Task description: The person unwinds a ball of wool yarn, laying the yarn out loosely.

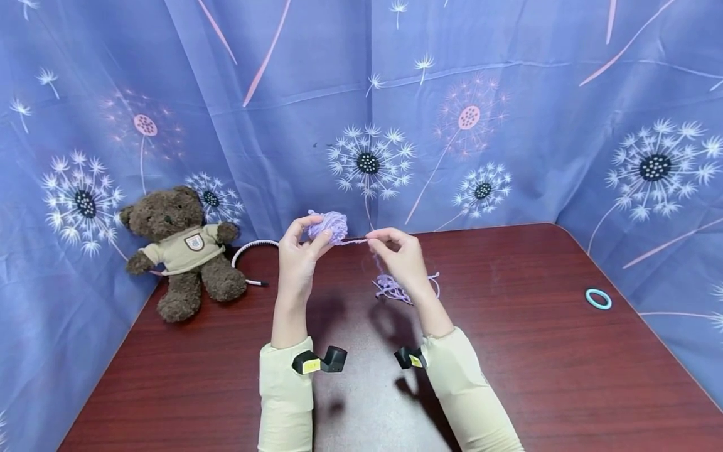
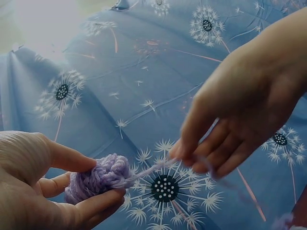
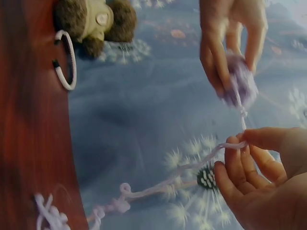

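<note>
A small ball of lilac yarn (image 1: 333, 226) is held up above the far part of the table by my left hand (image 1: 299, 254), between thumb and fingers. From the ball a strand (image 2: 156, 167) runs taut to my right hand (image 1: 402, 254), which pinches it between thumb and forefinger. Past that pinch, in the right wrist view, the yarn tail (image 3: 165, 183) trails down to a loose tangle of yarn (image 1: 393, 289) on the table. Both hands are raised and apart, joined by the strand. The fingers partly cover the ball.
A brown teddy bear (image 1: 183, 248) in a beige shirt sits at the table's left. Beside it lies a white headband-like hoop (image 3: 72, 62) with dark tips. At the right edge is a turquoise ring (image 1: 598, 299). Blue dandelion-print cloth (image 1: 316, 125) hangs behind the dark red table (image 1: 536, 376).
</note>
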Demonstrator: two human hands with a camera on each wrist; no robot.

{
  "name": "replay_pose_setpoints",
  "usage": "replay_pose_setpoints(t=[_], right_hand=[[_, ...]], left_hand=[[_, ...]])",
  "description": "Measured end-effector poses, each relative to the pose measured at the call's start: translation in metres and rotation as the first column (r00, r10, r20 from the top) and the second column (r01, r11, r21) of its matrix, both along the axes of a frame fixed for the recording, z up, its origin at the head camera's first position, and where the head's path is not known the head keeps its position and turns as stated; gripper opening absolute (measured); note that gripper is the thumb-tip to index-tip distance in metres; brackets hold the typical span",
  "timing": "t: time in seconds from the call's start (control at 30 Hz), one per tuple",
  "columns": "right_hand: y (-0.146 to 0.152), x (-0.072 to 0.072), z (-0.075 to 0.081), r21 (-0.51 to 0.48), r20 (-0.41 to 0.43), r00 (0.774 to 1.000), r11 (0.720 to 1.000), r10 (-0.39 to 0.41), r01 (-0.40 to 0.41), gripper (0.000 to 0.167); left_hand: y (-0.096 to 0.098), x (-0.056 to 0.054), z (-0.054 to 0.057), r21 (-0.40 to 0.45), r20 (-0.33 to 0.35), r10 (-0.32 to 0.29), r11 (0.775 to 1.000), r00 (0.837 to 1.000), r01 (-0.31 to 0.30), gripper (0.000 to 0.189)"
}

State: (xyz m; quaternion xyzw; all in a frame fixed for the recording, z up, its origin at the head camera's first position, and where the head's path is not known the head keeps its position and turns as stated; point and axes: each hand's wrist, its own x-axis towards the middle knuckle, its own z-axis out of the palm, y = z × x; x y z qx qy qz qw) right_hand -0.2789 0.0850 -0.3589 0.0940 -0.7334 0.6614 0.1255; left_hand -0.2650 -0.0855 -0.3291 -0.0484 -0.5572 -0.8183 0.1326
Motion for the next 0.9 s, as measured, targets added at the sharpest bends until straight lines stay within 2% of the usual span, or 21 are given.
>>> replay_pose_setpoints(t=[0.23, 0.4, 0.5, 0.63, 0.77, 0.9], right_hand=[[0.026, -0.008, 0.004, -0.095, -0.003, 0.994, 0.989, -0.111, 0.111, 0.017], [0.050, -0.014, 0.004, -0.159, 0.005, 0.984, 0.971, -0.179, 0.178, 0.015], [0.064, -0.016, 0.003, -0.237, -0.013, 0.975, 0.948, -0.220, 0.210, 0.009], [0.080, -0.018, 0.003, -0.335, -0.006, 0.966, 0.910, -0.260, 0.243, 0.019], [0.091, -0.018, 0.003, -0.377, 0.016, 0.954, 0.882, -0.298, 0.282, 0.025], [0.097, -0.017, 0.003, -0.405, 0.024, 0.951, 0.867, -0.308, 0.291, 0.027]], left_hand=[[-0.003, -0.001, -0.001, 0.001, 0.005, -0.004, 1.000, 1.000, 0.004, 0.027], [-0.005, -0.001, -0.001, -0.007, 0.004, -0.007, 1.000, 1.000, 0.007, 0.026], [-0.006, 0.000, 0.000, -0.007, 0.009, -0.010, 1.000, 1.000, 0.010, 0.026], [-0.008, 0.001, 0.002, 0.004, 0.012, -0.021, 1.000, 1.000, 0.021, 0.027], [-0.008, 0.001, 0.002, 0.045, 0.006, -0.037, 0.998, 0.999, 0.037, 0.029], [-0.009, 0.000, 0.002, 0.071, -0.007, -0.045, 0.996, 0.999, 0.046, 0.030]])
